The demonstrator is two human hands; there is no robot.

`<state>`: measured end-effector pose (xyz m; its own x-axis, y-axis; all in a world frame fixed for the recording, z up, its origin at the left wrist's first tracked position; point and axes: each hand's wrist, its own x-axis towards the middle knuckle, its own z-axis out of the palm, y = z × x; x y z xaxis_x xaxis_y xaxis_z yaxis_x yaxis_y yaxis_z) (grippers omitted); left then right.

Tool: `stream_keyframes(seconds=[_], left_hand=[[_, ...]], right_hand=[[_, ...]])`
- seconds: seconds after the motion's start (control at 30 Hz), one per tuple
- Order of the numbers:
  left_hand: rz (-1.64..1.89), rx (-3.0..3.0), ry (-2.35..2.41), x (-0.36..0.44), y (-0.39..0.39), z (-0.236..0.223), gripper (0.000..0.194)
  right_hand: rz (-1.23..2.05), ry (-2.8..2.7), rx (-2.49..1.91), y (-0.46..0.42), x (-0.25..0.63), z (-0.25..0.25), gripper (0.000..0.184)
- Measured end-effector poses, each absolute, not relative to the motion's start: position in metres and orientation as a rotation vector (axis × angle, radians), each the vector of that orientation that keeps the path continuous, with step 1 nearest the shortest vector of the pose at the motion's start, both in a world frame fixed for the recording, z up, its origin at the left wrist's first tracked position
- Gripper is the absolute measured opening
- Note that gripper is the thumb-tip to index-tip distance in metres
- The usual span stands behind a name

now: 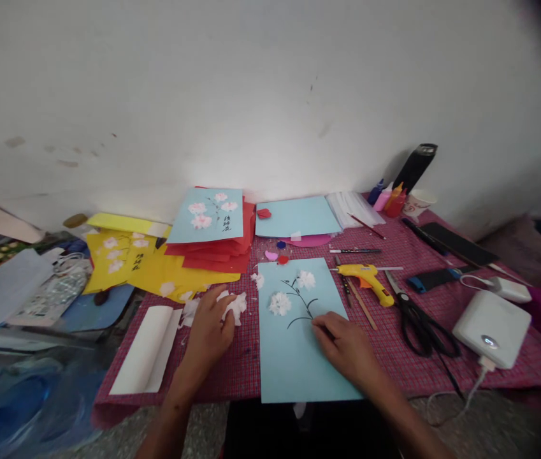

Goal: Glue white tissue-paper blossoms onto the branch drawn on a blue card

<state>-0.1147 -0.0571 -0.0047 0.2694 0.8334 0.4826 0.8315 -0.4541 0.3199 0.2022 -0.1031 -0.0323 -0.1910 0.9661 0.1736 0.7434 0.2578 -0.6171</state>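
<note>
A light-blue sheet (294, 370) lies in front of me, with dark painted stems and two white paper flowers (280, 304) on its upper half. My right hand (344, 347) rests on the sheet's right side beside the stems. Its fingers are curled together, and anything between them is hidden. Over a heap of white crumpled paper pieces (236, 307), left of the sheet, hovers my left hand (210, 328) with thumb and fingers apart. I cannot tell whether its fingertips touch the pieces. A folded white paper (143, 350) lies left of that hand.
Right of the sheet lie a yellow glue gun (368, 280), black scissors (423, 328) and a white power box (492, 328). Behind are red sheets (220, 262), a finished blue flower card (188, 223), paint bottles (394, 199) and a black flask (413, 169). Yellow sheets (155, 268) lie left.
</note>
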Motion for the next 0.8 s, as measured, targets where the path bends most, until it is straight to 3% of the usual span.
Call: stream_keyframes(seconds=[0.8], left_hand=[[0.784, 2.488, 1.623, -0.13, -0.022, 0.0, 0.02]], right_hand=[[0.54, -2.033, -1.535, -0.103, 0.205, -0.038, 0.02]])
